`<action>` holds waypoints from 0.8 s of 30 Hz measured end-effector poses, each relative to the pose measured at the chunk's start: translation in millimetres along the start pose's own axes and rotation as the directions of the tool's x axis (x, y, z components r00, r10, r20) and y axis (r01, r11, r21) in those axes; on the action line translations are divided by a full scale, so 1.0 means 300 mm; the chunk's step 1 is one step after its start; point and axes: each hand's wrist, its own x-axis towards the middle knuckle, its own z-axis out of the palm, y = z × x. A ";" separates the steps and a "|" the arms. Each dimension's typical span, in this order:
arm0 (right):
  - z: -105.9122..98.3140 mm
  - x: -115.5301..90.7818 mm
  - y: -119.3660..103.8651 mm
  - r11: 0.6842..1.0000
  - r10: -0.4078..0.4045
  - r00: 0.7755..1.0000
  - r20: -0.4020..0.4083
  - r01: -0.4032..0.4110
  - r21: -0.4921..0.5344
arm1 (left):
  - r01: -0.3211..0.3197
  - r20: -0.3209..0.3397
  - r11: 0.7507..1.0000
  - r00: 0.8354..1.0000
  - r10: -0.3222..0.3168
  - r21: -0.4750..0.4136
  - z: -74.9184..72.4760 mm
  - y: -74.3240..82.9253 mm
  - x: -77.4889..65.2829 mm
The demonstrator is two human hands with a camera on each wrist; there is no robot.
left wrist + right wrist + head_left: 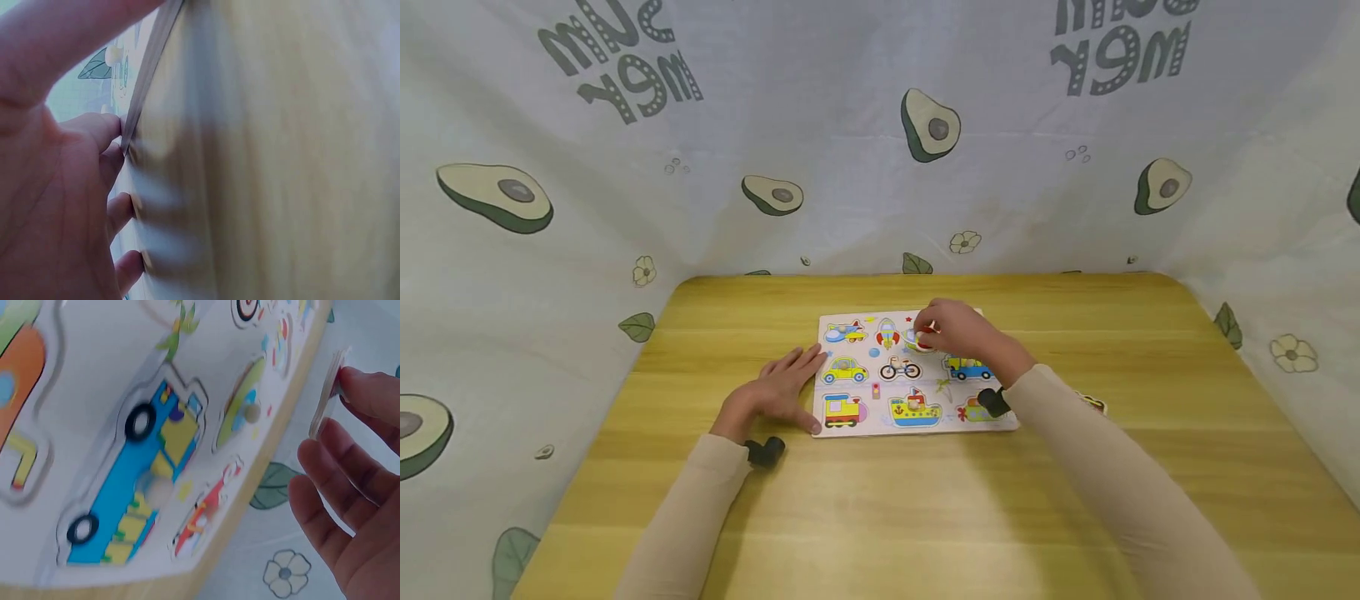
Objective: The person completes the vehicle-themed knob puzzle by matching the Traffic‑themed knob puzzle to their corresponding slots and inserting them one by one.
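Note:
A pale wooden peg puzzle board (857, 430) with pictures of vehicles lies on the table. My left hand (781, 390) rests at its left edge with fingers spread; in the left wrist view, the fingertips (112, 125) touch the board's side and the tabletop. Over the board's upper right part, my right hand (958, 327) pinches a thin wooden puzzle piece (328, 394), seen nearly edge-on in the right wrist view. Its printed face is hidden there. Below it, a blue bus (119, 494) with a round knob sits in the board, near a green-and-blue piece (240, 406) with a knob.
Another small puzzle piece (1092, 402) lies on the wooden table (887, 517), right of the board and partly behind the right sleeve (1097, 450). A curtain with avocado prints (850, 233) hangs around the table's back and sides.

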 end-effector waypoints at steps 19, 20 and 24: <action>0.147 0.174 -0.029 0.953 0.294 0.955 -0.034 -0.290 0.090 | -0.004 0.009 1.000 1.000 0.004 -0.001 -0.003 0.005 0.017; 0.154 0.178 -0.027 0.951 0.301 0.953 -0.042 -0.296 0.089 | -0.007 0.006 1.000 1.000 0.007 -0.005 -0.002 0.005 0.017; 0.171 0.189 -0.024 0.945 0.320 0.945 -0.065 -0.314 0.092 | -0.008 0.003 1.000 1.000 0.008 -0.005 -0.001 0.004 0.016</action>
